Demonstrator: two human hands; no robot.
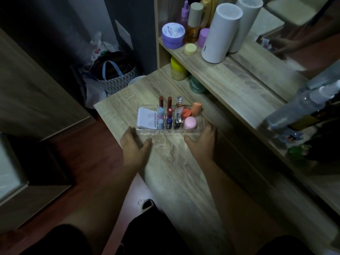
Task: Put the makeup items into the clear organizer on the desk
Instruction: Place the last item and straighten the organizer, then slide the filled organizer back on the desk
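We see the clear organizer [169, 130] near the front of the desk [176, 162], already filled: a white 4U2skin tube [147, 119] in its left compartment, lip tubes [169, 111] in the narrow middle slots, and pink and orange pots [190, 117] on the right. No loose makeup shows on the desk around it, so we judge the task all but finished. Our left hand [135, 144] and right hand [201, 142] lie open at its near corners, gripping nothing.

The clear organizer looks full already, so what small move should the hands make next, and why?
Probably slide the clear organizer back toward the shelf. The left hand and right hand flank its near corners, and no loose makeup shows on the desk.
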